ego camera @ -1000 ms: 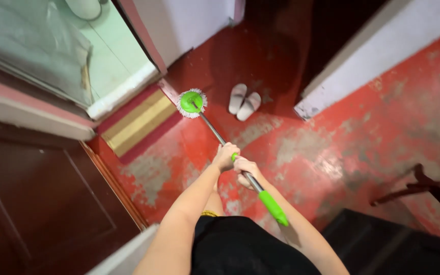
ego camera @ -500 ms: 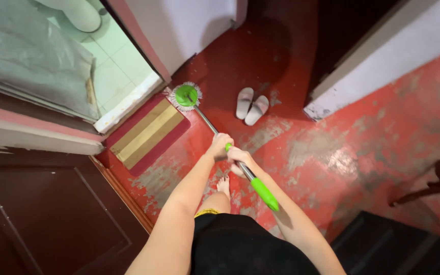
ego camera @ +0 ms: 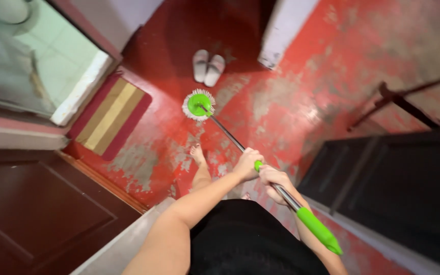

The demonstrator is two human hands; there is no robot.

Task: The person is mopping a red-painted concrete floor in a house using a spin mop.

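I hold a mop with a grey metal pole point(ego camera: 227, 135) and a bright green end grip point(ego camera: 319, 231). My left hand point(ego camera: 246, 164) is wrapped around the pole lower down, and my right hand point(ego camera: 276, 182) grips it just behind, close to the green grip. The round green mop head point(ego camera: 198, 104) with white fringe rests on the worn red floor point(ego camera: 291, 102), a little in front of my bare foot point(ego camera: 198, 153). The mop head lies between a striped mat and a pair of slippers.
A red and tan striped mat point(ego camera: 109, 116) lies by a tiled doorway point(ego camera: 72, 71) at the left. White slippers point(ego camera: 208, 66) sit beyond the mop head near a white wall corner point(ego camera: 276, 46). A dark brown door point(ego camera: 36, 214) is at lower left, dark furniture point(ego camera: 403, 188) at right.
The mop head has been pulled back from the mat's corner toward me onto open red floor. My view has swung right, and both hands stay on the pole.
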